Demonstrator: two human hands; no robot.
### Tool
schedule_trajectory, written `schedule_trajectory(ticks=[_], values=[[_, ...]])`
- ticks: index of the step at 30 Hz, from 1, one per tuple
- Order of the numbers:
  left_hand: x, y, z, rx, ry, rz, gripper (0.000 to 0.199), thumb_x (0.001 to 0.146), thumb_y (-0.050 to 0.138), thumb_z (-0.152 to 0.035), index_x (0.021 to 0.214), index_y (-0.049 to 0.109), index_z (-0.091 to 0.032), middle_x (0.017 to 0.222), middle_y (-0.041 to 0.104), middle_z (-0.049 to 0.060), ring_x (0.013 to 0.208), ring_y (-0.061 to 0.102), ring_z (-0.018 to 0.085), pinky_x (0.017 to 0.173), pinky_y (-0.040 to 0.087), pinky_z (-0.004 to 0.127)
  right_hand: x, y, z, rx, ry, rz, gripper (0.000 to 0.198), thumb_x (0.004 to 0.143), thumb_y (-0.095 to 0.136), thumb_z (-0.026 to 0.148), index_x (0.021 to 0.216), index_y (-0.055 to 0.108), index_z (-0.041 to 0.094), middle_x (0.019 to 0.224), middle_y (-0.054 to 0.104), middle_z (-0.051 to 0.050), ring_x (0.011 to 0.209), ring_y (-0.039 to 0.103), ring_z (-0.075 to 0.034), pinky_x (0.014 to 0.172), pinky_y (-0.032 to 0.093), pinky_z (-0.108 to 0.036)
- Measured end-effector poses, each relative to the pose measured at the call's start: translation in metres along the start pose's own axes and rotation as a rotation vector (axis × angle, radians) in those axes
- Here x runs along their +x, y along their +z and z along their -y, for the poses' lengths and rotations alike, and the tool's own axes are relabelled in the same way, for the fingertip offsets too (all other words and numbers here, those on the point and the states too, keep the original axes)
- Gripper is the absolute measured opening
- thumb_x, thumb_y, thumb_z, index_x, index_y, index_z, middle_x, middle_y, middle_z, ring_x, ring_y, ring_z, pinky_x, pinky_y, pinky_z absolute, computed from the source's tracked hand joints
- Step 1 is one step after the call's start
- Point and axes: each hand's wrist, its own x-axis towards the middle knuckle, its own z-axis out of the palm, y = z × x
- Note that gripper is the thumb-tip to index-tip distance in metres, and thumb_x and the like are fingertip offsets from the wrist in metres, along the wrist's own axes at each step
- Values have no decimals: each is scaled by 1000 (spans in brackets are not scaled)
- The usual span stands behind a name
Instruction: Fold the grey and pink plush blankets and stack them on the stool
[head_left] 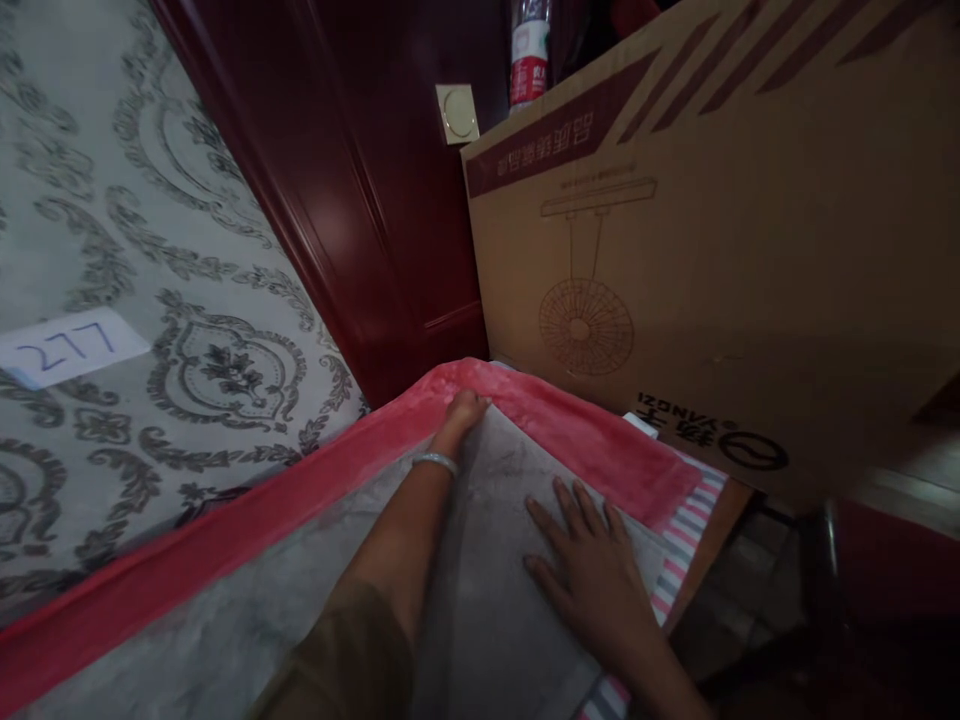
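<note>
Left hand (466, 412): fingers curled over the far corner of the grey blanket (480, 600), pinching its edge where it meets the red blanket (585, 430). A bangle (436, 462) sits on that wrist; an olive sleeve (352, 660) covers the upper forearm.

Right hand (585, 570): flat, palm down, fingers spread on the grey blanket near its right edge. Holds nothing, only presses.

Grey blanket lies over the red one, which shows as a band along the left and far sides. A striped cloth (686, 545) peeks out beneath both at the right edge.

Just beyond the red corner stands a large cardboard box (712, 250), printed upside down with a fan drawing. A bottle (529, 55) shows above the box's top edge. Dark red wood panelling (360, 180) carries a pale switch plate (457, 113). Left: patterned wallpaper (150, 250) with a paper label (67, 345) reading 277.
</note>
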Motion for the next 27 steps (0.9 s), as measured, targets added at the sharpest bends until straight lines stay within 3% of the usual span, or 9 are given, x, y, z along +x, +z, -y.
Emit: schedule_trajectory(ticks=[3,8,13,15,19,21,23,27], values=[[-10,12,-1,139,-9,-38,25,94,54,-31,100,73,-17,110,74,14,110,66,25,93,47,34,-1,2,-2,0,-27,-16,60,89,56,53,147,49,37,156,43,-12,145,33,-38,113,25,-64],[-16,24,4,246,7,-34,30,97,48,-34,110,72,-20,117,73,14,113,65,25,96,46,34,-4,4,-3,-21,-29,-27,61,91,54,55,148,47,38,156,43,-10,146,32,-37,114,23,-63],[-11,8,2,287,47,55,29,98,48,-32,107,73,-18,111,75,9,104,68,21,90,50,29,-1,-1,-1,-21,-13,36,59,92,52,56,148,48,37,157,41,-10,146,31,-38,115,21,-62],[-16,-4,-2,300,82,87,28,96,52,-29,113,71,-17,116,73,9,109,66,20,95,49,28,2,-7,2,-19,9,73,59,92,53,55,148,49,36,157,41,-11,146,30,-38,115,20,-61],[-51,-15,-6,341,195,70,51,95,52,-33,143,50,-16,154,45,14,145,37,26,119,29,39,5,-18,6,0,43,121,60,93,50,56,149,47,34,159,38,-11,148,27,-38,116,17,-59],[-77,-12,-3,387,299,90,58,97,47,-39,151,40,-19,163,31,12,152,21,28,123,17,47,6,-22,7,12,49,142,61,94,48,58,150,45,34,160,35,-11,148,24,-37,116,15,-58],[-102,-5,0,445,354,155,60,99,40,-45,155,34,-22,166,24,10,154,14,29,123,12,54,7,-24,7,10,57,165,62,95,45,60,151,43,33,161,34,-11,149,23,-37,117,13,-57],[-125,3,-5,508,255,293,62,101,29,-52,158,27,-27,168,16,7,155,11,30,121,10,59,9,-30,8,-26,78,199,63,96,42,60,152,41,33,162,32,-11,149,23,-36,117,13,-56]])
